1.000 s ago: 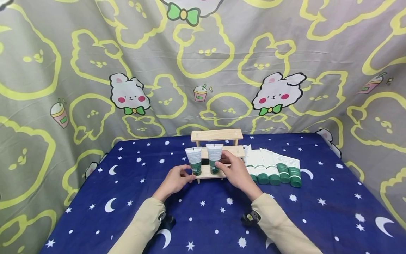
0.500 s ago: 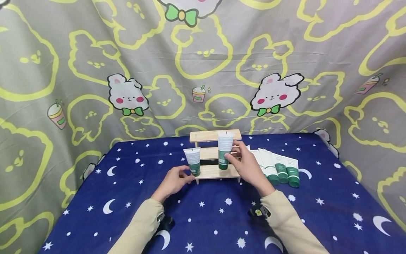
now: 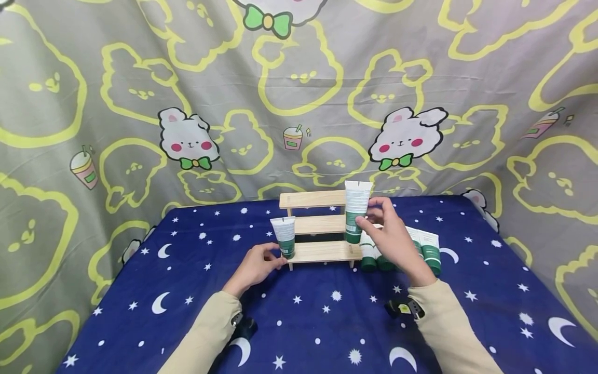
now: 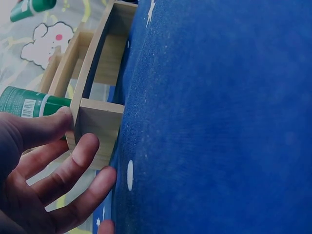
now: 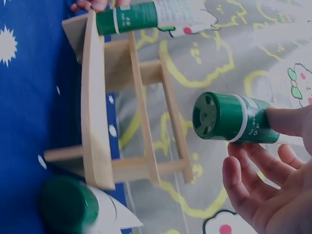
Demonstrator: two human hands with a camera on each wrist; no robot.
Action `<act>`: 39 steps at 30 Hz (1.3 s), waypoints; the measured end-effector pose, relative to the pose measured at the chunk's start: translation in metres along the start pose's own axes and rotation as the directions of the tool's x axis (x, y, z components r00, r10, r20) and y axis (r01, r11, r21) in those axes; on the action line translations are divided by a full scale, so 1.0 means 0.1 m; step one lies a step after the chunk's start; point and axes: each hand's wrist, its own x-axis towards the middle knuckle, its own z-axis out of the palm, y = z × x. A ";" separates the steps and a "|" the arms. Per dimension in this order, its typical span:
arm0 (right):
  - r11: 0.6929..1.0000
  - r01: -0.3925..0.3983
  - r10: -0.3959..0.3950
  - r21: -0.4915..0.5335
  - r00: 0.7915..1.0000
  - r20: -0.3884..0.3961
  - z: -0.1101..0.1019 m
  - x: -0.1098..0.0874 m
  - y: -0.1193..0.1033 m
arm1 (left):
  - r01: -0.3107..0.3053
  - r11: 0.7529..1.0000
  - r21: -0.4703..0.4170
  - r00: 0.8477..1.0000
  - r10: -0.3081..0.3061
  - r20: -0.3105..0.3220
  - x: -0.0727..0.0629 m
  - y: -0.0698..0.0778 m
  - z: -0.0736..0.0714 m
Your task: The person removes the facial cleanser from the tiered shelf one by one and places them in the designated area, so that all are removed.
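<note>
My right hand (image 3: pixel 391 236) holds a white squeeze tube with a green cap (image 3: pixel 356 212) upright in the air, thumb on one side and fingers on the other. It overlaps the right end of a three-tier wooden stand (image 3: pixel 322 252) in the head view; the right wrist view shows the cap's underside (image 5: pixel 204 116) apart from the stand. A second such tube (image 3: pixel 283 236) stands cap down at the left end of the lowest tier. My left hand (image 3: pixel 256 266) touches that end, its thumb (image 4: pixel 58 122) by the tube's cap and its other fingers loosely bent.
Several more green-and-white tubes (image 3: pixel 431 252) lie in a row right of the stand, partly hidden behind my right hand. The table has a dark blue cloth (image 3: pixel 299 322) with stars and moons. A patterned curtain (image 3: pixel 224 78) hangs behind.
My right hand has lifted its tube off the lowest tier and carried it up and right, past the stand's right end. The left hand and the other standing tube have stayed put.
</note>
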 end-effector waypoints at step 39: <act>0.984 -0.162 0.153 -0.070 0.982 -0.111 -1.60 -0.27 0.77 | 0.005 1.000 -0.002 1.000 -0.005 0.007 -0.01 0.00 0.00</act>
